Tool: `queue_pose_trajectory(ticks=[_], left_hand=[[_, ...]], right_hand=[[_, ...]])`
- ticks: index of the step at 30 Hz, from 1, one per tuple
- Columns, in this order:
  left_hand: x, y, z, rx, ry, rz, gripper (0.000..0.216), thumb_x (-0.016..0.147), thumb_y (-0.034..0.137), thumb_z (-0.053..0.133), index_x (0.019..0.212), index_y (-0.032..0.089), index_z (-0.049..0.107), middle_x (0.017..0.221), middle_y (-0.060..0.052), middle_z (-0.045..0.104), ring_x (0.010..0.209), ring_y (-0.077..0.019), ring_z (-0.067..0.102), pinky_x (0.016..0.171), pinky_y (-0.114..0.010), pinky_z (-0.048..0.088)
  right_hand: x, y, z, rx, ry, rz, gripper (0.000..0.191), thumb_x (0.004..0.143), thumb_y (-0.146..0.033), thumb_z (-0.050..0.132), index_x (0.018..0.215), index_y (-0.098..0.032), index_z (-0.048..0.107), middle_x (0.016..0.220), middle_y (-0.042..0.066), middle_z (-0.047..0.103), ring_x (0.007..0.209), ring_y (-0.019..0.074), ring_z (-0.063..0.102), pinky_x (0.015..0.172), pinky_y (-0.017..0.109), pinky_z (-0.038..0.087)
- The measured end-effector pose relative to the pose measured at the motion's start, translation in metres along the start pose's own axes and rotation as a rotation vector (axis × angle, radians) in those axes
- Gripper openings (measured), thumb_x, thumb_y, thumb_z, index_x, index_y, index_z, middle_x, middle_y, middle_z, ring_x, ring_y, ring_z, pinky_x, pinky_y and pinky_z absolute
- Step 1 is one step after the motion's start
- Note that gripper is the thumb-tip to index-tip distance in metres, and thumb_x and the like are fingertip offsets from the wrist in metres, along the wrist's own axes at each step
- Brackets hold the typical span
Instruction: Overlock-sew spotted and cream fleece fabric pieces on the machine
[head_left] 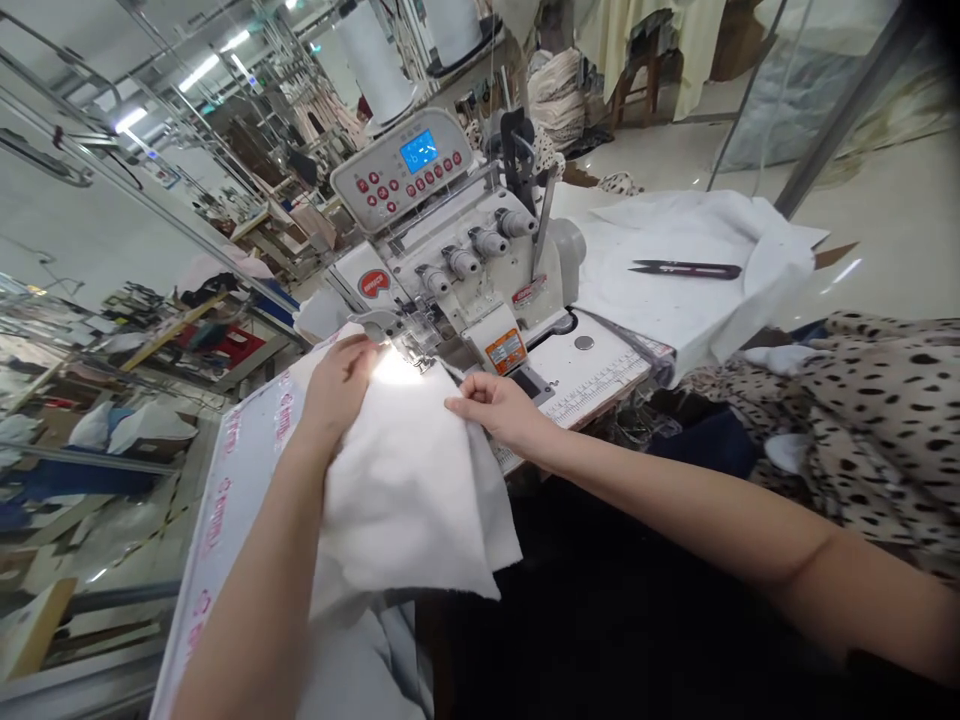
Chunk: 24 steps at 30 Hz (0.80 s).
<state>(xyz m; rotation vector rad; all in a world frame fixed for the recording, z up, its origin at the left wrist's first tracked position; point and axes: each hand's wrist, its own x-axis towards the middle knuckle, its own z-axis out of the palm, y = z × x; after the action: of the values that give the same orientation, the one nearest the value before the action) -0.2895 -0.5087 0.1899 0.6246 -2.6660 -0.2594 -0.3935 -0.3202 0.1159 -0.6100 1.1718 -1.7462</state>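
A piece of white fabric (409, 480) runs under the lit presser foot (421, 362) of an overlock sewing machine (480, 265) and hangs down over the front edge in two layers. My left hand (343, 380) lies on the fabric just left of the foot, fingers reaching forward and partly in shade. At the right edge of the cloth, my right hand (499, 408) pinches it between thumb and curled fingers. The needle itself is lost in the glare of the lamp.
Dark thread snips (686, 270) lie on white cloth (720, 225) to the right. Spotted fabric (885, 420) is heaped below it. The machine's control panel (405, 165) and white thread cones (373, 65) stand behind. Printed covering (240, 480) lines the table's left side.
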Motion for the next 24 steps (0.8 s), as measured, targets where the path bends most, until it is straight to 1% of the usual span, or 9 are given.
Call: queue_pose_trajectory(ticks=[3,5,6,8,10,12,17,20,24], left_hand=[[-0.056,0.021,-0.011,-0.034,0.422,0.025,0.02,0.082,0.019,0.047,0.098,0.015,0.059,0.106,-0.008,0.057,0.101,-0.0185,0.052,0.091,-0.036,0.039],[-0.111,0.04,-0.01,0.002,0.568,0.12,0.02,0.076,0.013,0.053,0.095,0.015,0.059,0.093,-0.008,0.058,0.092,-0.0182,0.052,0.085,-0.036,0.04],[-0.14,0.049,-0.005,0.022,0.571,0.172,0.021,0.072,0.013,0.057,0.093,0.015,0.057,0.087,-0.007,0.056,0.087,-0.0182,0.052,0.081,-0.036,0.041],[-0.197,0.067,0.015,0.033,0.423,0.281,0.028,0.066,0.016,0.063,0.093,0.015,0.054,0.083,-0.006,0.053,0.08,-0.018,0.051,0.075,-0.035,0.041],[-0.243,0.082,0.043,0.02,0.327,0.237,0.039,0.065,0.023,0.066,0.1,0.014,0.049,0.088,-0.008,0.05,0.082,-0.0204,0.05,0.075,-0.037,0.042],[-0.274,0.093,0.07,0.038,0.339,0.129,0.055,0.063,0.026,0.07,0.11,0.014,0.044,0.097,-0.011,0.047,0.09,-0.0235,0.048,0.078,-0.04,0.042],[-0.298,0.105,0.099,0.036,0.44,-0.104,0.076,0.06,0.023,0.072,0.124,0.012,0.033,0.113,-0.018,0.039,0.107,-0.0289,0.041,0.087,-0.046,0.04],[-0.3,0.106,0.095,-0.013,0.431,-0.016,0.068,0.062,0.021,0.07,0.121,0.014,0.037,0.112,-0.017,0.042,0.105,-0.0279,0.043,0.086,-0.045,0.041],[-0.305,0.1,0.087,-0.021,0.397,0.084,0.039,0.072,0.01,0.057,0.11,0.017,0.051,0.102,-0.012,0.053,0.097,-0.0228,0.049,0.084,-0.041,0.04]], right_hand=[[-0.023,0.011,-0.004,0.054,-0.076,0.074,0.041,0.063,-0.035,0.07,0.091,-0.018,0.045,0.069,-0.003,0.058,0.059,0.0114,0.053,0.054,0.022,0.041],[-0.043,0.022,-0.008,-0.046,-0.181,0.125,0.046,0.06,-0.034,0.072,0.097,-0.017,0.05,0.083,0.001,0.062,0.073,0.0156,0.057,0.063,0.027,0.046],[-0.052,0.028,-0.009,-0.115,-0.24,0.141,0.044,0.059,-0.033,0.073,0.095,-0.015,0.054,0.087,0.003,0.062,0.078,0.0172,0.057,0.069,0.028,0.047],[-0.07,0.04,-0.011,-0.211,-0.36,0.181,0.039,0.059,-0.032,0.073,0.089,-0.011,0.061,0.087,0.004,0.063,0.083,0.0196,0.057,0.076,0.031,0.046],[-0.083,0.051,-0.01,-0.211,-0.459,0.229,0.038,0.061,-0.033,0.072,0.088,-0.008,0.063,0.085,0.005,0.064,0.082,0.0207,0.058,0.078,0.034,0.046],[-0.093,0.06,-0.009,-0.182,-0.504,0.27,0.04,0.062,-0.033,0.071,0.091,-0.007,0.063,0.087,0.006,0.065,0.082,0.0206,0.058,0.08,0.035,0.046],[-0.112,0.067,-0.008,-0.103,-0.501,0.327,0.042,0.064,-0.035,0.07,0.096,-0.008,0.063,0.093,0.007,0.065,0.088,0.0193,0.059,0.087,0.036,0.044],[-0.125,0.067,-0.009,-0.069,-0.471,0.356,0.042,0.066,-0.036,0.069,0.097,-0.008,0.063,0.097,0.008,0.065,0.087,0.0192,0.06,0.086,0.036,0.044],[-0.139,0.072,-0.01,-0.051,-0.377,0.316,0.043,0.066,-0.036,0.069,0.099,-0.009,0.062,0.101,0.009,0.064,0.091,0.0194,0.059,0.089,0.035,0.043]])
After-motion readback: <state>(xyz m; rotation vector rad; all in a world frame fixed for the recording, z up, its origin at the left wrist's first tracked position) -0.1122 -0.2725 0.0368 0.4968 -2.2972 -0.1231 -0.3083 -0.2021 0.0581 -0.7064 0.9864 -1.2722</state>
